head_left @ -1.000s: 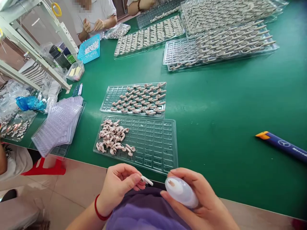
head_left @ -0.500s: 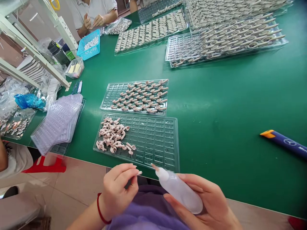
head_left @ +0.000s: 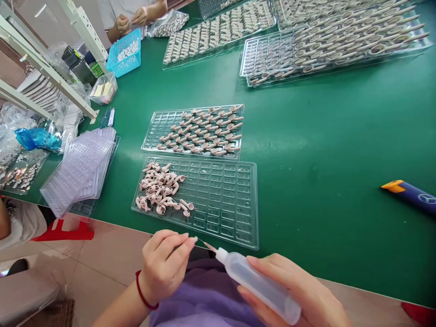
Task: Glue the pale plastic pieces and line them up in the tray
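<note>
Between thumb and finger, my left hand [head_left: 165,263] pinches a small white piece [head_left: 195,239], mostly hidden by the fingertips. My right hand [head_left: 293,286] is wrapped round a translucent squeeze bottle [head_left: 257,279] with a narrow tip. That tip points left at the white piece, with a thin strand or needle visible between them. Just beyond my hands lies a clear compartment tray [head_left: 223,200], with a loose heap of pale pink earphone shells [head_left: 160,188] at its left. Behind it, a second tray [head_left: 158,129] carries similar shells [head_left: 204,129] set in rows.
Stacked clear trays [head_left: 81,168] lie left. Larger filled trays [head_left: 337,45] stand at the back, near a blue basket [head_left: 124,52] of small white parts. A dark blue tube [head_left: 408,195] with an orange end lies right. Across the green table [head_left: 323,136] sits another person [head_left: 132,20].
My right hand has tilted the bottle and brought its tip closer to the white piece in my left hand. The left fingers have drawn together, and the camera view has shifted slightly.
</note>
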### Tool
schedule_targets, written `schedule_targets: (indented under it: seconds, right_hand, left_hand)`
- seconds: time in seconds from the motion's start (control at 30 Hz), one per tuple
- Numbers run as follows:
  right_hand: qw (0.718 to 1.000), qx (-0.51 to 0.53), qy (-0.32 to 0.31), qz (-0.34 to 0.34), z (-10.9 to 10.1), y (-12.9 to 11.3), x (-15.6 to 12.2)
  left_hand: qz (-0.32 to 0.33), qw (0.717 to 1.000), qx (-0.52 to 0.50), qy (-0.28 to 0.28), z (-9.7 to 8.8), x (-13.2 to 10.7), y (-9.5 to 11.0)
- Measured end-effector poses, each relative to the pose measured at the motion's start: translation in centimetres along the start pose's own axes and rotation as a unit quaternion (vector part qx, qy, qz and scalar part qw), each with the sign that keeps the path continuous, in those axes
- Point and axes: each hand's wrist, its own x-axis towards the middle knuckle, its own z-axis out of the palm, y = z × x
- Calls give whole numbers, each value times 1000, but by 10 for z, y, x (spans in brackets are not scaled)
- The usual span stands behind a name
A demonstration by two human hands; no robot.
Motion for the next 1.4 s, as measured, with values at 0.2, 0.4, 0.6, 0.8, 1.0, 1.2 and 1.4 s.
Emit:
schedule_targets:
  seconds: [0.2,0.4,0.6,0.8,1.0,1.2,1.4]
  right_hand:
    - [1000,-2,6,-15,0,-1,3]
    - [1000,0,0,-6,1,1,0]
    - [1000,3,12,-3,1,1,-2]
    - [1000,7,2,6,0,-1,-1]
    - [1000,5,-3,0,-1,0,-1]
    - [1000,13,16,-9,1,0,2]
    - [1000,12,1,4,-1,0,-2]
  left_hand:
    - [-4,1000,-5,1,2,-2,0]
    - [-10,1000,-12,-1,3,-5,-1]
    - [-11,1000,-7,6,2,-3,0]
    - [-16,1000,-7,7,3,-4,0]
    - [-9,1000,-13,9,3,-4,0]
    - [-10,1000,-14,9,3,-3,0]
    - [-11,1000,-13,8,2,-4,0]
